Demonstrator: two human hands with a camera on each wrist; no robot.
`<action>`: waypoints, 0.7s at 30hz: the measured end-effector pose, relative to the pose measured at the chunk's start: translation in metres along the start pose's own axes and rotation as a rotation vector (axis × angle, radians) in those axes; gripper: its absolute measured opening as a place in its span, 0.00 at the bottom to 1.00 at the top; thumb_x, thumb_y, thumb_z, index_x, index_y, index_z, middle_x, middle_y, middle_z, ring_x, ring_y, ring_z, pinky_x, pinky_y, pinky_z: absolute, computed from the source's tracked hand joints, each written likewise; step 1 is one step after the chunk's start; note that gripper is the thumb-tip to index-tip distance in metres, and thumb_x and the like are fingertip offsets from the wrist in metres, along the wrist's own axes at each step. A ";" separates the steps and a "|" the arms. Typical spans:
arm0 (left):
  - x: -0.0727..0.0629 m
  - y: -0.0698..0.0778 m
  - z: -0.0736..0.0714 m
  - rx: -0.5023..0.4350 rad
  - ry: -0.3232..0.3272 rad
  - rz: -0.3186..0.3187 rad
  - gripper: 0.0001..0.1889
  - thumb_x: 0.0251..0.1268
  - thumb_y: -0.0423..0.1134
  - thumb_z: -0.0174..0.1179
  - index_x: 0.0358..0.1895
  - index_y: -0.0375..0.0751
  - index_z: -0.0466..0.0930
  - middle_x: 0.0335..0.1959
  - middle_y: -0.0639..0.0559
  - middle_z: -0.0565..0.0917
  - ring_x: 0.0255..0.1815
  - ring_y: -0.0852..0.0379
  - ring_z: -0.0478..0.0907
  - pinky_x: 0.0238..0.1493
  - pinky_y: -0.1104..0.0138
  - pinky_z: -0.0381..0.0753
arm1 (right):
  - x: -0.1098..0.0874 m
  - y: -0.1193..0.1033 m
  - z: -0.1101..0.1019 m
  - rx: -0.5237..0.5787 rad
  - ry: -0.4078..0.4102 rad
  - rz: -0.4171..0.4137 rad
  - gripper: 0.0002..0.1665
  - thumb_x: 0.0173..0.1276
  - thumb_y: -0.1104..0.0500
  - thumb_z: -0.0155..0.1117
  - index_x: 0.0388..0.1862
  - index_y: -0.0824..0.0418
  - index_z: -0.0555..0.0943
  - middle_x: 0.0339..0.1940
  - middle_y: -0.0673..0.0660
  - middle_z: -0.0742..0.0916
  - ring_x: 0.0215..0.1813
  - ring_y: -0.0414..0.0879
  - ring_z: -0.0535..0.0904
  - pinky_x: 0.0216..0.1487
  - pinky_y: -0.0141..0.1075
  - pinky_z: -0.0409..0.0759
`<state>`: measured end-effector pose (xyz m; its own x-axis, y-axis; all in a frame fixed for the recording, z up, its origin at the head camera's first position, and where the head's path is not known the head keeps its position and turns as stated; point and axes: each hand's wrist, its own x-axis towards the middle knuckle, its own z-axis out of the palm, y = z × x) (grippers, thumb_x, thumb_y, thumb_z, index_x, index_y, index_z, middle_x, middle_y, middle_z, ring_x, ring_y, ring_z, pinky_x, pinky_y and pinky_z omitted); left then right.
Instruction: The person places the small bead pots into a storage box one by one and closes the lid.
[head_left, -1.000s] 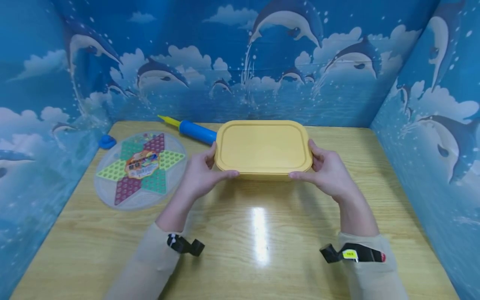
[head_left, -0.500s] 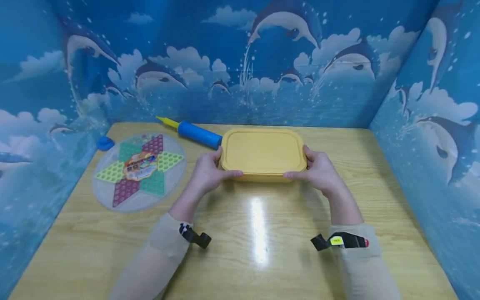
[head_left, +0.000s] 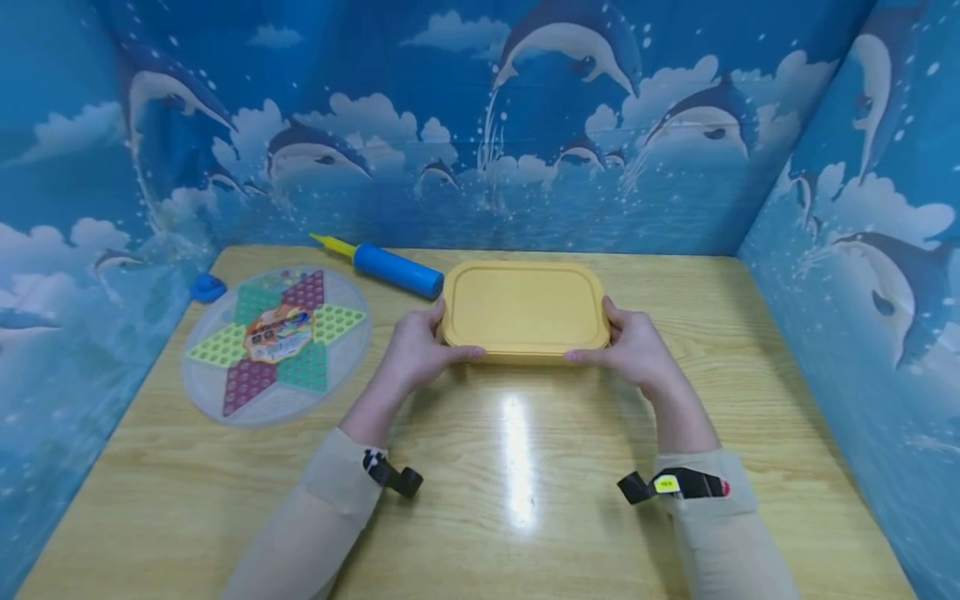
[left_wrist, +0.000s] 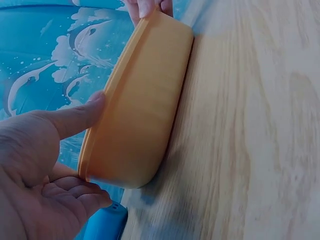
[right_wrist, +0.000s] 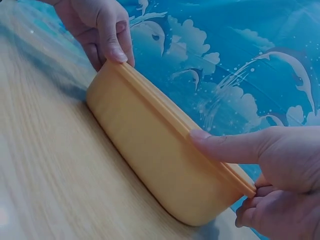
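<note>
A yellow lidded box (head_left: 527, 307), rectangular with rounded corners, sits on the wooden table with its lid on. In both wrist views its base appears to meet the tabletop. My left hand (head_left: 420, 348) grips the left end, thumb along the front edge of the lid and fingers round the side. At the other end my right hand (head_left: 633, 343) holds the box the same way. Both thumbs, the left hand (left_wrist: 45, 160) and the right hand (right_wrist: 285, 165), lie on the rim in the wrist views. Some fingertips are hidden behind the box in the head view.
A blue pump (head_left: 397, 270) with a yellow nozzle lies just left of the box. A round Chinese checkers board (head_left: 277, 342) lies further left, with a small blue object (head_left: 207, 287) beside it. Dolphin-printed cloth walls (head_left: 480, 200) enclose the table (head_left: 517, 550) at back and sides.
Both hands have lowered the yellow box onto the table and slightly nearer. More of the blue pump's end now shows. Over the last half second the movement is small.
</note>
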<state>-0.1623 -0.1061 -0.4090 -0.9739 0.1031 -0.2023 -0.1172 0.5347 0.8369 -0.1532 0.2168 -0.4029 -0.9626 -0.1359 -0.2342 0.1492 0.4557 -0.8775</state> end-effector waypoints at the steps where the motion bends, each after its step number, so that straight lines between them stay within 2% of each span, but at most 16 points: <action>1: 0.000 0.000 0.000 0.009 -0.002 0.000 0.61 0.52 0.52 0.84 0.85 0.47 0.52 0.81 0.42 0.65 0.51 0.48 0.80 0.39 0.59 0.81 | 0.000 0.001 0.000 -0.012 -0.003 -0.003 0.74 0.58 0.52 0.88 0.86 0.64 0.44 0.88 0.59 0.49 0.83 0.54 0.58 0.78 0.46 0.67; 2: 0.000 0.000 -0.001 0.023 -0.004 0.005 0.61 0.52 0.53 0.84 0.85 0.45 0.52 0.80 0.40 0.65 0.41 0.48 0.78 0.34 0.59 0.79 | 0.000 0.002 -0.001 -0.027 -0.009 -0.006 0.75 0.58 0.49 0.88 0.87 0.64 0.43 0.88 0.58 0.49 0.84 0.54 0.57 0.79 0.47 0.66; 3: 0.000 0.000 -0.001 0.037 -0.005 0.008 0.61 0.52 0.54 0.84 0.85 0.45 0.52 0.77 0.37 0.70 0.32 0.48 0.74 0.29 0.59 0.77 | 0.000 0.002 -0.002 -0.046 -0.018 -0.010 0.75 0.58 0.47 0.87 0.87 0.63 0.43 0.88 0.59 0.49 0.84 0.54 0.55 0.80 0.47 0.64; 4: 0.000 -0.001 -0.002 0.055 -0.005 0.016 0.62 0.52 0.56 0.84 0.85 0.44 0.52 0.75 0.35 0.72 0.27 0.48 0.70 0.27 0.59 0.76 | 0.000 0.003 -0.004 -0.071 -0.030 -0.018 0.76 0.59 0.44 0.86 0.87 0.63 0.42 0.88 0.59 0.48 0.85 0.54 0.53 0.82 0.49 0.62; 6: 0.001 -0.002 -0.004 0.098 -0.002 0.022 0.64 0.51 0.60 0.83 0.85 0.43 0.52 0.60 0.32 0.82 0.21 0.51 0.66 0.23 0.60 0.74 | 0.000 0.003 -0.009 -0.133 -0.053 -0.044 0.76 0.60 0.39 0.84 0.87 0.64 0.41 0.88 0.60 0.47 0.86 0.56 0.48 0.83 0.53 0.57; 8: 0.002 -0.003 -0.006 0.147 0.011 0.036 0.65 0.50 0.66 0.80 0.86 0.43 0.51 0.44 0.34 0.84 0.18 0.54 0.63 0.22 0.59 0.75 | 0.000 0.003 -0.015 -0.212 -0.068 -0.079 0.76 0.63 0.35 0.80 0.87 0.62 0.39 0.88 0.60 0.46 0.87 0.58 0.44 0.84 0.57 0.53; 9: 0.002 -0.004 -0.008 0.177 0.017 0.054 0.66 0.50 0.69 0.78 0.86 0.44 0.51 0.46 0.35 0.84 0.22 0.54 0.72 0.27 0.59 0.81 | 0.000 0.003 -0.017 -0.253 -0.074 -0.106 0.75 0.64 0.33 0.78 0.87 0.61 0.38 0.88 0.60 0.45 0.87 0.59 0.43 0.84 0.59 0.51; 10: 0.002 -0.005 -0.009 0.219 0.023 0.088 0.66 0.52 0.72 0.76 0.86 0.44 0.50 0.54 0.35 0.84 0.31 0.53 0.80 0.37 0.58 0.87 | 0.001 0.002 -0.020 -0.294 -0.081 -0.134 0.73 0.66 0.33 0.75 0.88 0.60 0.37 0.88 0.59 0.44 0.87 0.59 0.41 0.84 0.60 0.50; 11: 0.003 -0.005 -0.010 0.260 0.024 0.122 0.66 0.53 0.75 0.72 0.86 0.43 0.49 0.58 0.34 0.82 0.43 0.50 0.85 0.47 0.55 0.89 | 0.001 0.001 -0.022 -0.333 -0.087 -0.162 0.72 0.69 0.33 0.73 0.88 0.60 0.36 0.88 0.59 0.43 0.87 0.59 0.40 0.84 0.60 0.49; 12: 0.004 -0.005 -0.011 0.303 0.026 0.163 0.66 0.55 0.77 0.69 0.87 0.42 0.48 0.68 0.35 0.78 0.59 0.49 0.83 0.60 0.54 0.85 | 0.002 0.000 -0.024 -0.377 -0.093 -0.188 0.70 0.70 0.32 0.71 0.88 0.59 0.36 0.88 0.58 0.42 0.87 0.59 0.39 0.84 0.60 0.48; 13: 0.005 -0.006 -0.011 0.352 0.026 0.204 0.65 0.57 0.79 0.65 0.86 0.41 0.47 0.78 0.37 0.69 0.73 0.48 0.73 0.71 0.53 0.78 | 0.004 -0.002 -0.025 -0.417 -0.100 -0.209 0.69 0.72 0.32 0.69 0.87 0.60 0.36 0.88 0.57 0.41 0.87 0.58 0.38 0.85 0.60 0.47; 14: 0.006 -0.006 -0.012 0.406 0.014 0.237 0.65 0.59 0.81 0.61 0.86 0.40 0.45 0.85 0.40 0.57 0.82 0.48 0.59 0.79 0.52 0.68 | 0.006 -0.002 -0.025 -0.455 -0.109 -0.224 0.69 0.72 0.31 0.68 0.87 0.62 0.37 0.88 0.58 0.40 0.87 0.57 0.37 0.85 0.59 0.46; 15: 0.007 -0.005 -0.012 0.454 -0.004 0.258 0.65 0.60 0.82 0.57 0.86 0.39 0.44 0.87 0.44 0.46 0.86 0.48 0.45 0.83 0.52 0.57 | 0.007 -0.003 -0.025 -0.493 -0.124 -0.229 0.69 0.72 0.30 0.67 0.87 0.63 0.38 0.88 0.58 0.39 0.87 0.57 0.36 0.85 0.59 0.45; 18: 0.009 -0.006 -0.011 0.557 -0.055 0.264 0.66 0.61 0.84 0.52 0.86 0.37 0.42 0.87 0.41 0.43 0.87 0.44 0.42 0.84 0.50 0.55 | 0.011 -0.002 -0.024 -0.571 -0.167 -0.196 0.71 0.70 0.25 0.64 0.87 0.65 0.41 0.88 0.58 0.38 0.87 0.58 0.36 0.85 0.59 0.45; 21: 0.008 -0.007 -0.010 0.614 -0.076 0.254 0.66 0.61 0.85 0.51 0.86 0.37 0.43 0.87 0.40 0.42 0.86 0.39 0.44 0.83 0.49 0.55 | 0.011 -0.001 -0.023 -0.600 -0.194 -0.166 0.72 0.67 0.22 0.63 0.87 0.65 0.42 0.88 0.57 0.37 0.87 0.60 0.36 0.84 0.62 0.46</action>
<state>-0.1708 -0.1172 -0.4114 -0.9375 0.3358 -0.0913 0.2679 0.8640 0.4262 -0.1688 0.2354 -0.3945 -0.8955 -0.3775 -0.2358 -0.2041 0.8192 -0.5360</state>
